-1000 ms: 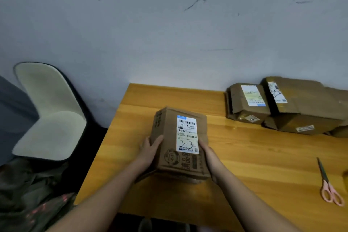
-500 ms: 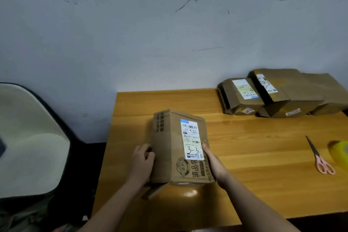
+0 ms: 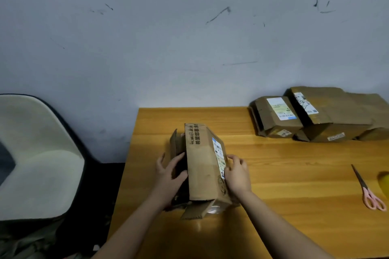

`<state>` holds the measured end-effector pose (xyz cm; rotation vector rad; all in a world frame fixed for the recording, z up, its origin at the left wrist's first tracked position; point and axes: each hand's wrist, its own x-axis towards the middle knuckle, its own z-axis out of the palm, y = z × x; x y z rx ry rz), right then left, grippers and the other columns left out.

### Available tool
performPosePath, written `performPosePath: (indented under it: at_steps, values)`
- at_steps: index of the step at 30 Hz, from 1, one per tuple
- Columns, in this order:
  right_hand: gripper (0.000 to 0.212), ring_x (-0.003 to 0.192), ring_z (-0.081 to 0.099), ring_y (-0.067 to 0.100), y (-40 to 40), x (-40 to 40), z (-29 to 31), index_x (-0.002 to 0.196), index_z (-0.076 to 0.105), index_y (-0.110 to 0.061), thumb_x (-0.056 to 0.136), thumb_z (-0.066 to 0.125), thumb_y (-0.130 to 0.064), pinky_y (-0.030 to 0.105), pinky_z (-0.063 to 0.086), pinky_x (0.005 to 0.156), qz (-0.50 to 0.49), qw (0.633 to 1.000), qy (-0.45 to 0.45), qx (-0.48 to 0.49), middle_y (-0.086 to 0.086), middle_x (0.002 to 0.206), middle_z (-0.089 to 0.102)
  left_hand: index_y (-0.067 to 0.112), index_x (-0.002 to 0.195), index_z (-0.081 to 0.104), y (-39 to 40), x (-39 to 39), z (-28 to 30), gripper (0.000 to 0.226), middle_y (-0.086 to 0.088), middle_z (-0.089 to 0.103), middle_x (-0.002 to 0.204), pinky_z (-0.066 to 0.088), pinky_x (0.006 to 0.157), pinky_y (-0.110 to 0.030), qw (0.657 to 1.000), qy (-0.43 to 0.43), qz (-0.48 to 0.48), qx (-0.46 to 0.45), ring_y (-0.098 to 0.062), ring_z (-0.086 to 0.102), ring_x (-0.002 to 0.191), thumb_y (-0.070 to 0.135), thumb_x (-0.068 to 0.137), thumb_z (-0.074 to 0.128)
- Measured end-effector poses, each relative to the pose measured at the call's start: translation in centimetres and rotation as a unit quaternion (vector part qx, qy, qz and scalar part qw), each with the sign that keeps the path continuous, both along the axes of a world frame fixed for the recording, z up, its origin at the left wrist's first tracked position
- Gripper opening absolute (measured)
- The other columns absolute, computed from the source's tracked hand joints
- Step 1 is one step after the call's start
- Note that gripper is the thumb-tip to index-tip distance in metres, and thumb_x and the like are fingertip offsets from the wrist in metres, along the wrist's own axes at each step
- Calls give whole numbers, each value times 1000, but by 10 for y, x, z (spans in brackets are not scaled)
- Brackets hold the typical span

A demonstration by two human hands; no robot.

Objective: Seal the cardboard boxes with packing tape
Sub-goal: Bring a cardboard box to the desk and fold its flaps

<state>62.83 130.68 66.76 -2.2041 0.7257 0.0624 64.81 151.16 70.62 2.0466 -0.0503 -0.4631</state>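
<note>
Standing on the near-left part of a varnished orange-brown wooden table (image 3: 273, 174), a brown cardboard box with black printed characters (image 3: 202, 166) is being held between two bare hands, tilted so that its plain broad face is turning upward and its white shipping label (image 3: 219, 156) is facing right. Pressing against the box's left, open side, the left hand (image 3: 169, 174) is lying with fingers fairly straight and slightly spread, its thumb resting near the upper left edge beside a loose side flap (image 3: 173, 149) that is standing apart from the body. Curling over the labelled right face, the right hand (image 3: 237, 174) is gripping the box, fingertips touching the label's lower part. Hanging loose at the near end, a short brown flap (image 3: 194, 210) is jutting toward the viewer, with a glossy patch just beside it whose nature cannot be told. Lying well apart at the table's far right, two more brown cardboard boxes with white labels, a smaller one (image 3: 275, 118) and a larger one (image 3: 328, 111), are touching each other against a scuffed grey-blue wall (image 3: 189, 38). Resting near the right edge, pink-handled scissors (image 3: 368, 189) are pointing away, and a yellow object (image 3: 384, 183), cut off by the frame, is sitting just beside them. Occupying the left, a cream moulded chair (image 3: 35, 153) is standing beside the table.
</note>
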Motion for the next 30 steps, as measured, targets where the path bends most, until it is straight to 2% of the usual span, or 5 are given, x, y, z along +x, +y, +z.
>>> performPosePath:
  at_steps: [3, 8, 16, 25, 30]
  values:
    - [42, 123, 49, 23, 3, -6, 35, 135, 49, -24, 95, 52, -38, 35, 42, 96, 75, 997, -4, 7, 2, 138, 45, 42, 147, 23, -2, 5, 7, 80, 0, -11, 158, 22, 115, -46, 994, 61, -71, 62, -29, 6, 147, 32, 84, 71]
    - [126, 138, 32, 24, 24, -14, 70, 153, 4, -35, 51, 53, -90, 42, 35, 110, 151, 978, 69, 127, 0, 155, 23, 43, 150, 11, -15, 4, 15, 82, -4, 5, 159, 46, 100, -36, 989, 3, -111, 97, -27, 37, 134, 4, 91, 54]
    - [137, 143, 23, 24, 29, -3, 55, 152, -11, -28, 52, 73, -69, 47, 30, 115, 126, 967, 21, 219, 3, 158, 13, 42, 147, 23, 0, 18, 30, 76, 1, 26, 152, 55, 77, -29, 999, -31, -39, 18, -19, 49, 117, -5, 92, 45]
    - [45, 122, 49, 18, 9, -7, 49, 145, 36, -21, 100, 41, -18, 25, 42, 89, 69, 957, -58, 276, 3, 138, 49, 40, 143, 33, 19, 28, 40, 72, 5, 28, 153, 57, 77, -32, 996, -48, -48, -55, 0, 54, 94, -8, 91, 47]
    - [39, 88, 61, 2, -25, -17, 55, 132, 45, -26, 99, 45, -5, 19, 53, 74, 63, 969, -124, 206, 1, 116, 60, 35, 142, 38, 30, 32, 27, 60, 2, 26, 155, 40, 102, -33, 996, -71, -22, -42, -22, 32, 138, 6, 93, 57]
